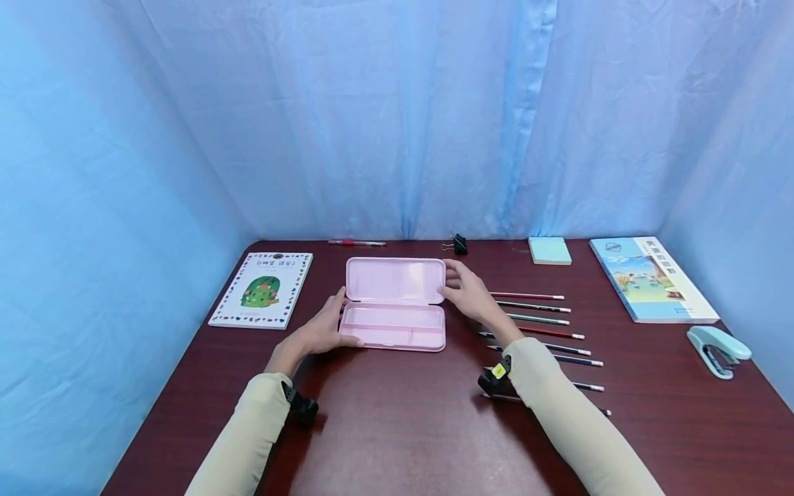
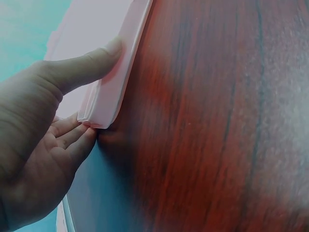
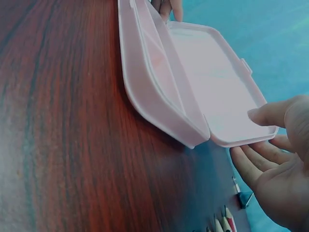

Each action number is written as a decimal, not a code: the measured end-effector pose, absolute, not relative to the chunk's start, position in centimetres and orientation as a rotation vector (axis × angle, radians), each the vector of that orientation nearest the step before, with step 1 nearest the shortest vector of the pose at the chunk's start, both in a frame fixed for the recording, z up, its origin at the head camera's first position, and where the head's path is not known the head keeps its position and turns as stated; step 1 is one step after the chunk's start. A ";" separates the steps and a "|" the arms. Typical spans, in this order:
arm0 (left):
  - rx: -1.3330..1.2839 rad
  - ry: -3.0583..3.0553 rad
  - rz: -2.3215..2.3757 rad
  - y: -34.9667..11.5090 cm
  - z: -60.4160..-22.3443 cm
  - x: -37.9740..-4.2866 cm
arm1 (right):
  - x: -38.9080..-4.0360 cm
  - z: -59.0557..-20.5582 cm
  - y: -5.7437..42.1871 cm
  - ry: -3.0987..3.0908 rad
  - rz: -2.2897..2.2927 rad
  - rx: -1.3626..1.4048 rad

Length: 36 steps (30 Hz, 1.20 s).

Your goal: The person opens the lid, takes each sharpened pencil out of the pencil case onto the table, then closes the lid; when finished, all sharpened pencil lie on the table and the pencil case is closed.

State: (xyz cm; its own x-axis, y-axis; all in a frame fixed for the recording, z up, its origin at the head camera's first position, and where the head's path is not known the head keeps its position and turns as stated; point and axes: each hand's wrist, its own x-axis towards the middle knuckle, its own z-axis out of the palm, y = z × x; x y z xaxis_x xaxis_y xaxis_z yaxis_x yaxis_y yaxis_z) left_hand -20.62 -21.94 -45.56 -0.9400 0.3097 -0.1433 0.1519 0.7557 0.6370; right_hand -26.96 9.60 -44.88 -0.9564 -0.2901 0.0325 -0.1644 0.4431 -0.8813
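Note:
A pink pencil case (image 1: 393,314) lies opened out on the table, its lid (image 1: 395,280) tilted back on the far side. Shallow compartments divide its near half, and no pencils show inside. My left hand (image 1: 322,329) grips the case's left end, thumb at the front wall and fingers at the end, as the left wrist view shows. With thumb inside the lid and fingers behind its edge, my right hand (image 3: 277,164) holds the lid's right end. Several pencils (image 1: 536,319) lie in a row beside and partly under my right forearm.
On the dark wooden table (image 1: 397,427) a white book (image 1: 263,289) lies left. A red pen (image 1: 357,242), a black binder clip (image 1: 459,244) and sticky notes (image 1: 549,251) lie along the back. A thick book (image 1: 651,279) and a mint stapler (image 1: 718,350) are at right.

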 end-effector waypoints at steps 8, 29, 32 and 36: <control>0.368 2.721 1.079 -21.9 -45.8 -20.4 | -25.6 -43.9 9.7 2.656 -1.487 -0.447; 0.370 2.781 0.965 -22.3 -45.2 -19.9 | -21.2 -45.0 10.2 2.523 -1.128 -0.633; 0.375 2.787 0.887 -22.1 -45.4 -20.0 | -20.8 -45.2 9.9 2.566 -1.095 -0.628; 0.370 2.788 0.882 -22.0 -45.6 -20.0 | -20.7 -45.5 9.9 2.560 -1.131 -0.609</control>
